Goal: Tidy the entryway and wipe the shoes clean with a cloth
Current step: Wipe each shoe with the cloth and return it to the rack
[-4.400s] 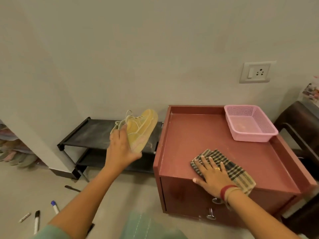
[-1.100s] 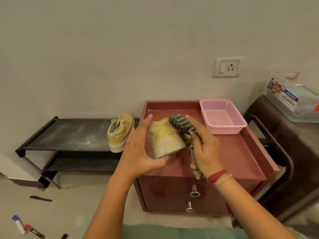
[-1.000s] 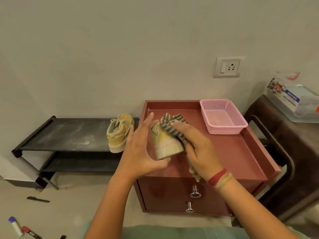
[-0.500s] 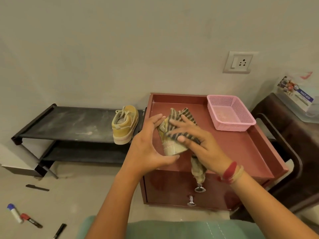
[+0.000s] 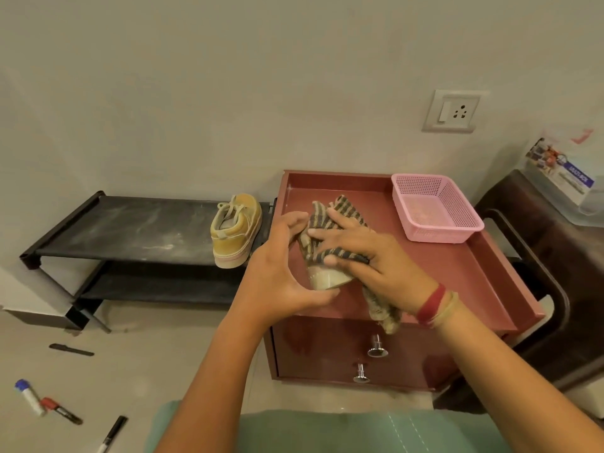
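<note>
My left hand (image 5: 281, 269) grips a yellow shoe (image 5: 325, 278) above the red cabinet (image 5: 464, 266), with only the shoe's pale heel end showing. A striped cloth (image 5: 327, 214) is draped over the shoe, and my right hand (image 5: 366, 256) presses it down with spread fingers. The cloth's loose end hangs below my right wrist. The second yellow shoe (image 5: 236, 231) stands on the top shelf of the black shoe rack (image 5: 130, 227), at its right end, heel toward me.
A pink mesh basket (image 5: 434, 207) sits at the cabinet's back right corner. A dark chair (image 5: 542, 256) with a plastic box (image 5: 565, 178) stands to the right. Several markers (image 5: 49, 405) and a black pen (image 5: 70, 349) lie on the floor at the left.
My right hand has slid the cloth over the shoe, from its toe end down toward the heel. Earlier, the first shoe went onto the rack and the cloth left the cabinet top.
</note>
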`<state>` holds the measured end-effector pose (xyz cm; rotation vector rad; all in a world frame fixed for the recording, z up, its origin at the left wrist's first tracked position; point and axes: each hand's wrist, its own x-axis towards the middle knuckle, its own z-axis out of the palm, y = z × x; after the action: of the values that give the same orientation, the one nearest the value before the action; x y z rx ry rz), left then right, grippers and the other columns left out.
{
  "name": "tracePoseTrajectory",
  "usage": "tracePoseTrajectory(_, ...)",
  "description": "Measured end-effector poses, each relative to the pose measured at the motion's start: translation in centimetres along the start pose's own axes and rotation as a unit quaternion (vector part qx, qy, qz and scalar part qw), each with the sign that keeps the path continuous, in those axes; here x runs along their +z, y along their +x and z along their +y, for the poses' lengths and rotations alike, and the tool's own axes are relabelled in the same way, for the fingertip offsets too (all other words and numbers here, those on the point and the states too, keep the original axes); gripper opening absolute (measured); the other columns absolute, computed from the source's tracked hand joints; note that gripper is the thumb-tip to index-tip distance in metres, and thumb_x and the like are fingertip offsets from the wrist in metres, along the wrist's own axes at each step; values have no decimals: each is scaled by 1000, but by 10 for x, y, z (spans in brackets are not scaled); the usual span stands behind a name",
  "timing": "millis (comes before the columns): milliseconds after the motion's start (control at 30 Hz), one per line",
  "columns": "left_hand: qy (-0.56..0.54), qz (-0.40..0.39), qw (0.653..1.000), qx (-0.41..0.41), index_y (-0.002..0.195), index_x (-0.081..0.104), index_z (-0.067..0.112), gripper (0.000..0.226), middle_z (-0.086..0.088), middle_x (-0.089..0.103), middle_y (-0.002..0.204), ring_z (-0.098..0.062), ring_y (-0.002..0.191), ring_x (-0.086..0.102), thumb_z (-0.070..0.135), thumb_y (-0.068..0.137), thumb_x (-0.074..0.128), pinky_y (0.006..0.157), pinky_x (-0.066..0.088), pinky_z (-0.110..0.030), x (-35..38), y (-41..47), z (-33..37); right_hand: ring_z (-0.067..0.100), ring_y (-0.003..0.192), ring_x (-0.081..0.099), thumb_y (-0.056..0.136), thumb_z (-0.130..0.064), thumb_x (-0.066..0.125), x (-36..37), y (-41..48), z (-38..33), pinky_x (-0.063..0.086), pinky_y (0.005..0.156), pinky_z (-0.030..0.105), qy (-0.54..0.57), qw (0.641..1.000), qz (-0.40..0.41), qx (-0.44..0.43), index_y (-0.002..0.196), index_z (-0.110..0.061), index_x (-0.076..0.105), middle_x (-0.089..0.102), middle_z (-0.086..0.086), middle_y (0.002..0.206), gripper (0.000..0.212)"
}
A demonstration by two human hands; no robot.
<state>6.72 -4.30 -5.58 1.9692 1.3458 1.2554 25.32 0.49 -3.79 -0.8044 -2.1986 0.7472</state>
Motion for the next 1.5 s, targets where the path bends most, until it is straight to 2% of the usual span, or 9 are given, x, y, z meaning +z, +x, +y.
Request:
tracePoseTrajectory(133, -2, -1, 1000, -1, 134, 36, 19, 98, 13, 52, 128, -2, 124, 49, 26, 53, 91, 104, 42, -27, 0, 1, 0, 2, 135, 34, 87, -34, 58, -2, 4, 0, 27, 115, 34, 58, 996, 59, 31, 110, -35, 65, 56, -12, 131, 25)
tracePoseTrajectory(267, 24, -11, 999, 25, 136, 40, 20, 91, 14, 51, 128, -2, 120, 51, 29, 58, 85, 100, 44, -23, -3, 0, 0, 2, 137, 31, 88, -32, 59, 3, 7, -1, 24, 115, 28, 23, 1000, -6, 3, 107, -33, 68, 55, -16, 131, 21)
tracePoseTrajectory(400, 50, -15, 999, 10, 143, 35, 21, 95, 10, 42, 131, 1, 123, 41, 29, 60, 81, 100, 39, -15, -3, -1, -2, 0, 124, 48, 89, -23, 60, -3, 12, 11, 35, 110, 37, 77, 992, 78, 67, 113, -26, 67, 59, -11, 127, 25)
tracePoseTrajectory(567, 69, -39, 997, -18, 150, 18, 24, 111, 13, 33, 135, 12, 125, 30, 37, 60, 82, 99, 26, -2, 0, -7, -4, 0, 129, 42, 89, -26, 60, 18, 8, 4, 31, 110, 20, 40, 999, 4, 24, 111, -24, 68, 57, -10, 130, 23)
tracePoseTrajectory(767, 74, -7, 996, -50, 142, 30, 23, 101, 10, 38, 128, 0, 118, 38, 36, 59, 85, 94, 28, -2, 6, -2, -5, 2, 114, 57, 90, -27, 59, 18, 19, 9, 44, 102, 34, 51, 994, 77, 64, 114, -24, 67, 66, -10, 117, 25)
tracePoseTrajectory(933, 49, -42, 994, -91, 150, -3, 35, 130, 18, 36, 137, 0, 120, 42, 30, 55, 85, 96, 39, -16, -4, -7, -8, 5, 105, 62, 90, -29, 59, 11, 15, 19, 47, 92, 25, -20, 995, 65, 75, 110, -25, 68, 68, -11, 109, 22)
tracePoseTrajectory(1100, 101, -59, 990, -73, 135, 34, 28, 98, 11, 46, 124, -3, 109, 49, 34, 52, 86, 90, 49, -27, -12, -5, -13, 2, 116, 56, 89, -31, 59, 18, 1, 19, 42, 102, 24, 2, 997, 48, 67, 112, -29, 67, 66, -17, 114, 25)
tracePoseTrajectory(1233, 142, -59, 986, -69, 138, 33, 22, 98, 9, 32, 128, -1, 109, 36, 29, 55, 84, 80, 35, -7, -15, -5, -17, 7, 127, 47, 90, -22, 60, 29, 2, 20, 37, 108, 28, -22, 999, 33, 37, 118, -22, 65, 58, -11, 127, 28)
tracePoseTrajectory(1500, 149, -44, 986, -61, 146, 34, 16, 105, 5, 43, 136, -3, 122, 38, 38, 57, 86, 101, 34, -18, -18, -5, -15, 2, 128, 44, 90, -22, 58, 36, 0, 14, 36, 109, 27, -26, 999, 37, 14, 118, -20, 64, 56, -11, 128, 28)
